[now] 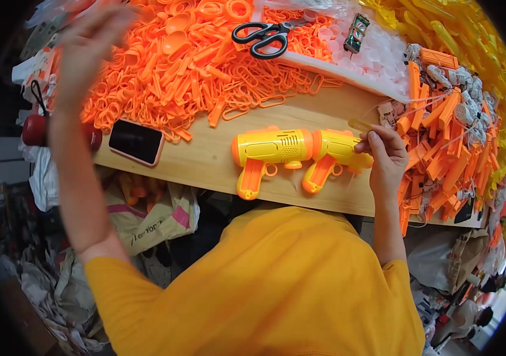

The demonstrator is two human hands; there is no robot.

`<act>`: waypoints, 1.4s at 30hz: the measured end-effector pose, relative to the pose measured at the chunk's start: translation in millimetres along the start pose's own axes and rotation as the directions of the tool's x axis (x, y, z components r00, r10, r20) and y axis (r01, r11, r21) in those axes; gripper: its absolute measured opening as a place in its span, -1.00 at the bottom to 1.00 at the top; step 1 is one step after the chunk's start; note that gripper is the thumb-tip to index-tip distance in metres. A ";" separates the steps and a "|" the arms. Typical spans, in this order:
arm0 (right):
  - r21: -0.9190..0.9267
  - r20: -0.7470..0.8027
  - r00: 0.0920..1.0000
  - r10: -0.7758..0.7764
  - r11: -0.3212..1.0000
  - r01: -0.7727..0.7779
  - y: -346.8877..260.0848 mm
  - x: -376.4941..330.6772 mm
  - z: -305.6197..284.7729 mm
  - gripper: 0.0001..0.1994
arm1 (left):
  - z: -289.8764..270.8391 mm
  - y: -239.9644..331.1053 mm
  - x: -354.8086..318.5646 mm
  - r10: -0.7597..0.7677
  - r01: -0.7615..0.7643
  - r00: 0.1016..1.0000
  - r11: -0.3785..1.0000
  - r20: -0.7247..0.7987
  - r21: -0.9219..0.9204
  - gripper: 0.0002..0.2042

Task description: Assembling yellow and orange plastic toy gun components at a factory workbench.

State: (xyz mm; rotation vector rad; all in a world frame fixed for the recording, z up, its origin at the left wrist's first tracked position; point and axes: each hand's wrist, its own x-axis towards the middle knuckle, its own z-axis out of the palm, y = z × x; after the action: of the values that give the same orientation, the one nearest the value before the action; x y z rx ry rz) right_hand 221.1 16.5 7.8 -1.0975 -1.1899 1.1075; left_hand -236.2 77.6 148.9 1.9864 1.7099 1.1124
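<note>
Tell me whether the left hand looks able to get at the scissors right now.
Probably yes: the black-handled scissors lie uncovered on the orange plastic parts, handles toward the left hand, with only low, loose parts between.

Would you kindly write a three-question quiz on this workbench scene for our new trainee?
1. What do the fingers of the right hand hold?
(a) a phone
(b) a small yellow piece
(c) a white disc

2. True or false: the black-handled scissors lie between the two toy guns.

3. How many yellow-and-orange toy guns lie on the table?

Key:
1. b
2. False; the scissors lie on the orange parts, away from the toy guns.
3. Two.
</note>
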 end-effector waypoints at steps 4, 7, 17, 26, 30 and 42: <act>0.081 0.027 0.999 0.027 0.996 -0.030 -0.7 -12.3 -0.5 -0.84 | 119.8 26.7 -62.5 0.072 -0.074 0.967 0.997 0.245 0.000 -0.82; 0.096 0.102 0.991 0.082 0.991 -0.092 0.0 -20.8 7.9 -0.84 | 164.1 12.1 -90.3 0.076 -0.116 0.986 0.951 0.146 0.287 -0.78; 0.138 0.244 0.958 0.152 0.972 -0.190 8.4 -28.5 29.5 -0.82 | 200.7 -19.3 -93.9 0.159 -0.149 0.987 0.903 0.011 0.403 -0.83; 0.179 0.287 0.943 0.170 0.957 -0.228 9.7 -31.9 47.4 -0.81 | 192.9 -8.0 -85.6 0.386 -0.308 0.857 0.915 -0.342 0.260 -0.89; 0.163 0.244 0.945 0.217 0.952 -0.260 9.9 -29.0 47.7 -0.79 | 178.7 39.3 -101.1 0.055 -0.106 0.978 0.962 -0.202 -0.251 -0.86; 0.161 0.293 0.940 0.175 0.960 -0.229 10.2 -30.4 52.0 -0.76 | 195.1 78.3 -145.7 -0.254 0.511 0.860 0.428 0.443 -0.746 -0.79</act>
State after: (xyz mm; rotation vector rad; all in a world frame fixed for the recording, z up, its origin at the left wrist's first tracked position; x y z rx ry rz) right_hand 167.1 -10.1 -3.0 -0.9517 -1.1708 1.5443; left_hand -42.1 -28.0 20.0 0.9646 1.0281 1.1129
